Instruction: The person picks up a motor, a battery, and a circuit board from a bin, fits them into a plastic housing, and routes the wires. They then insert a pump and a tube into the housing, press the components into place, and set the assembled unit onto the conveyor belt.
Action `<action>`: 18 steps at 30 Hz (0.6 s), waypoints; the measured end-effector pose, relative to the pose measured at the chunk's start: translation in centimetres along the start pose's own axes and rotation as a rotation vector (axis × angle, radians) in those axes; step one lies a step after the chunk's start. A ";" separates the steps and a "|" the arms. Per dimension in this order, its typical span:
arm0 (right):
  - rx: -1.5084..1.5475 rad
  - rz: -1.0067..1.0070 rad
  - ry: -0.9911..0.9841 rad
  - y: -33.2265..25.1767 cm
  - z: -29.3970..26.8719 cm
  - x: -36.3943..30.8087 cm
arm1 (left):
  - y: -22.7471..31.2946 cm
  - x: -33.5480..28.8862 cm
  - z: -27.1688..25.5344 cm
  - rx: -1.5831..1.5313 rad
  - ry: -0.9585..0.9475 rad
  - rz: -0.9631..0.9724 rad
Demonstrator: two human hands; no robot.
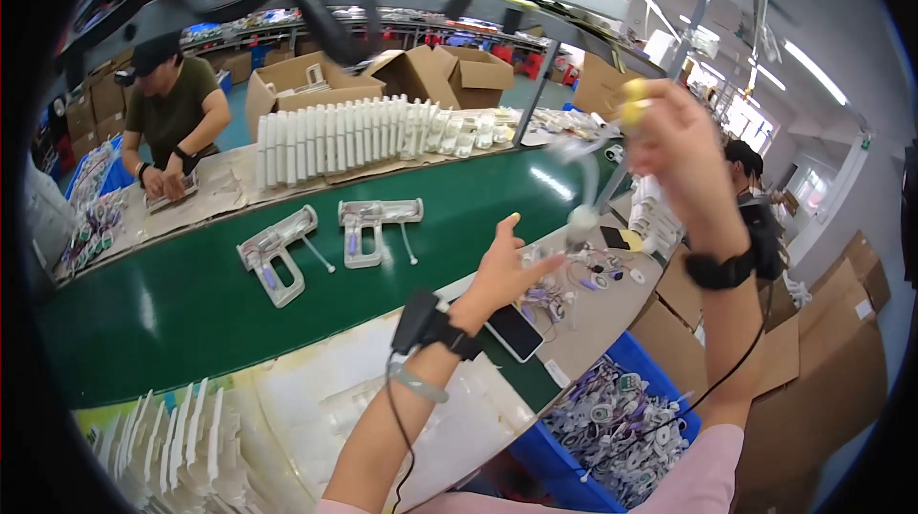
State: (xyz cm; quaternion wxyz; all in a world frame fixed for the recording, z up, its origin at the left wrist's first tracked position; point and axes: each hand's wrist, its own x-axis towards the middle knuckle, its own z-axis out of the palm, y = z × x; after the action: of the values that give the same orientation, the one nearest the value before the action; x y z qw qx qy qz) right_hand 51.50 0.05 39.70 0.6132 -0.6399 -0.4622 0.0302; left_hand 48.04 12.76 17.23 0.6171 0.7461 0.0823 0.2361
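Note:
My right hand (674, 141) is raised at the upper right, smeared by motion, with yellow fingertip covers. Its fingers pinch a blurred pale part (574, 149), from which a curved white lead hangs down to a round white end (581, 218). Lower and further left, my left hand (505, 273) has thumb and fingers apart and holds nothing I can see, close to that hanging end. Two clear toy-gun shells (272, 254) (379, 227) lie on the green belt, each with a purple piece inside and a thin ball-tipped rod.
Beside my left wrist lies a phone (516, 332). Wired parts (545, 302) are heaped on the side table, above a blue bin (550, 447) of small parts. White pieces (177, 437) stand at the lower left. Across the belt are rows of white tubes (330, 141) and a working person (172, 112).

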 end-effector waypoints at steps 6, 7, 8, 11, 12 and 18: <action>0.275 0.297 -0.695 6.8 6.6 -2.3 | -5.7 -2.6 -0.6 -0.947 0.063 -0.149; 0.317 0.257 -0.832 10.9 6.9 -2.5 | -6.2 -3.9 -0.7 -1.199 0.184 -0.373; 0.204 0.146 -0.940 12.1 7.0 -2.4 | -11.1 -5.6 -2.3 -1.389 -0.030 -0.299; 0.169 0.489 -1.141 19.1 5.3 -2.0 | -14.2 -10.0 -2.7 -1.429 0.236 -0.523; 0.140 0.626 -1.127 20.6 5.2 -2.1 | -14.1 -11.0 -2.4 -1.358 0.487 -0.668; -0.076 0.652 -1.042 34.4 1.8 -5.2 | -15.1 -15.2 -1.0 -0.543 0.246 -0.596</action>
State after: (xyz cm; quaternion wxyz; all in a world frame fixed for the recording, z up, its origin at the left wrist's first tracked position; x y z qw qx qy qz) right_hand 66.58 4.32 8.56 0.2426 -0.6708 -0.4823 0.5085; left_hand 36.85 10.80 -0.95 0.8182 0.4660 0.3025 0.1478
